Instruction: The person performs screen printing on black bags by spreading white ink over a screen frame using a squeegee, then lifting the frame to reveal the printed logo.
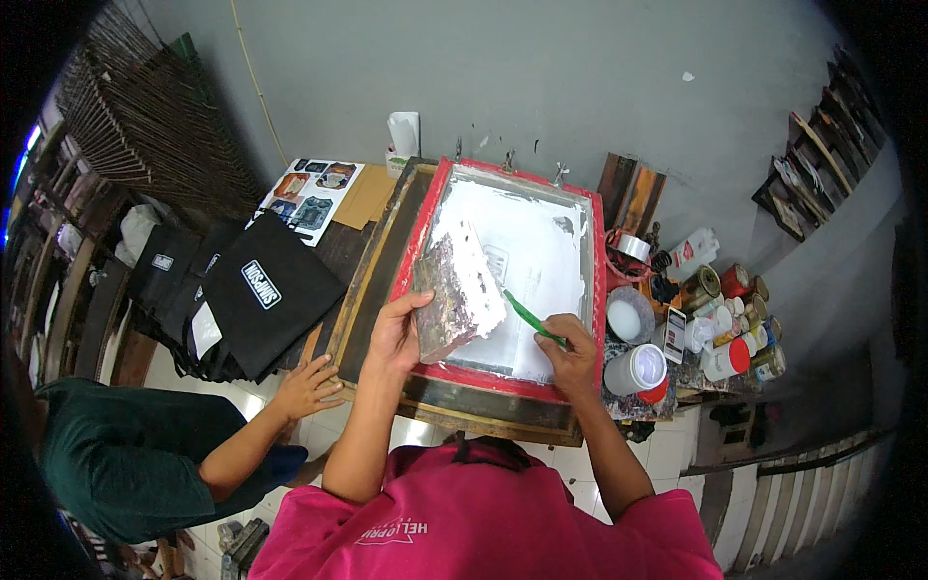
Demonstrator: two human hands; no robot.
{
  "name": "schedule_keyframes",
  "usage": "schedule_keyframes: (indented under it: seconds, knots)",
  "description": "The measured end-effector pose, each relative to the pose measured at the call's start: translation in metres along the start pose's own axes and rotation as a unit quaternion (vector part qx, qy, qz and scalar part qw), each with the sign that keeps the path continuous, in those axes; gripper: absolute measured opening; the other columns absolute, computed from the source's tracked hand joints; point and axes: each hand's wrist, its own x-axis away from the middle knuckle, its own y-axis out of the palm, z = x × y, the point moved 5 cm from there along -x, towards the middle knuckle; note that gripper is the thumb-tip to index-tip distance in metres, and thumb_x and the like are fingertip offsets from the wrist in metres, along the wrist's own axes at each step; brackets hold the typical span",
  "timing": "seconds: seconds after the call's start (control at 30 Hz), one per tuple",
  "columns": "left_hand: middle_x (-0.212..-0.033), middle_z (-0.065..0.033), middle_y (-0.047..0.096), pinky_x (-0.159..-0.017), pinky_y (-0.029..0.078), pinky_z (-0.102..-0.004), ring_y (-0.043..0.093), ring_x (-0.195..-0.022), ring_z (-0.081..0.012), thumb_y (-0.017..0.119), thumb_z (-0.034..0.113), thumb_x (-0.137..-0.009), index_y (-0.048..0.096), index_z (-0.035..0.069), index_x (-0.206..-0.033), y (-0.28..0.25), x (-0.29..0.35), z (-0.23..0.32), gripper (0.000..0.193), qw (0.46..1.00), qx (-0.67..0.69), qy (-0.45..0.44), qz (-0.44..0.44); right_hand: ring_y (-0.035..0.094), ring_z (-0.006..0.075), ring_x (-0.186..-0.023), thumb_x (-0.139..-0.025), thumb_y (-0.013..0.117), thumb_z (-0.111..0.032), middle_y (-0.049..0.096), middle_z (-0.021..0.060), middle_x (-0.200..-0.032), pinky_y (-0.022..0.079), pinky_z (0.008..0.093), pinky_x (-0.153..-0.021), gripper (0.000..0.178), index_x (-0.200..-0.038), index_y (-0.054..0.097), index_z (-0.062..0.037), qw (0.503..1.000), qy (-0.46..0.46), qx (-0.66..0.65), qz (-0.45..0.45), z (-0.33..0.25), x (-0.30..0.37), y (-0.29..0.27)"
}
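Note:
My left hand [394, 333] is closed around a squeegee [445, 275] smeared with white ink, held tilted above a screen printing frame. In my right hand [572, 356] is a slim green scraper [530, 317], its tip at the squeegee's inked side. Beneath both hands lies the red-rimmed screen frame [592, 338], its mesh [541, 246] coated with white ink. Hinge clamps [509, 161] stand along its far edge. The screen rests over a dark wooden base [362, 285]. The squeegee hides part of the mesh.
Black printed bags [275, 290] and a picture sheet [307, 201] lie on the left. A co-worker's hand [307, 389] is near the table's left edge. On the right stand a white tub [635, 370], a bowl [630, 315], a phone [674, 333] and several paint cans [703, 284].

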Motion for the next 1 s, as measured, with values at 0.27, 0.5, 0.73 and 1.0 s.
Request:
schedule_keyframes:
  seconds: [0.27,0.5,0.73,1.0]
  knots:
    - [-0.125,-0.0196,0.066,-0.105,0.051,-0.0449,0.067,-0.114,-0.0307,0.064,0.004,-0.09,0.051,-0.006,-0.135,0.002,0.006,0.007,0.048,0.998,-0.046,0.045,0.002,0.066,0.0194,-0.088,-0.081,0.073,0.006,0.069,0.0125,-0.092,0.053,0.0331,-0.08,0.016,-0.096,0.07,0.0021,0.995,0.019,0.093,0.025,-0.001,0.006,-0.038]
    - [-0.129,-0.0138,0.063,-0.107,0.046,-0.0356,0.062,-0.119,-0.0227,0.074,-0.004,-0.083,0.043,-0.002,-0.14,0.008,0.013,0.032,0.065,0.928,-0.298,0.205,0.092,0.055,0.0049,-0.054,-0.096,0.07,-0.013,0.065,0.001,-0.071,0.038,0.0211,-0.046,0.012,-0.093,0.066,-0.0021,0.942,0.326,-0.062,-0.044,-0.006,0.023,-0.056]
    - [-0.13,-0.0138,0.063,-0.107,0.046,-0.038,0.062,-0.12,-0.0232,0.076,-0.006,-0.08,0.048,0.0,-0.137,0.015,0.021,0.019,0.064,0.891,-0.383,0.228,0.091,0.051,0.0048,-0.052,-0.096,0.071,-0.018,0.065,0.0017,-0.069,0.038,0.0223,-0.046,0.019,-0.091,0.067,-0.0006,0.928,0.359,-0.071,-0.065,0.001,0.035,-0.031]
    - [-0.119,-0.0137,0.069,-0.098,0.052,-0.0343,0.066,-0.108,-0.0204,0.076,-0.008,-0.081,0.056,-0.004,-0.13,0.015,0.03,0.014,0.053,0.861,-0.443,0.23,0.095,0.049,0.0058,-0.048,-0.096,0.07,-0.017,0.062,0.0025,-0.063,0.035,0.023,-0.043,0.018,-0.088,0.065,-0.0017,0.921,0.372,-0.108,-0.044,-0.012,0.034,-0.021]
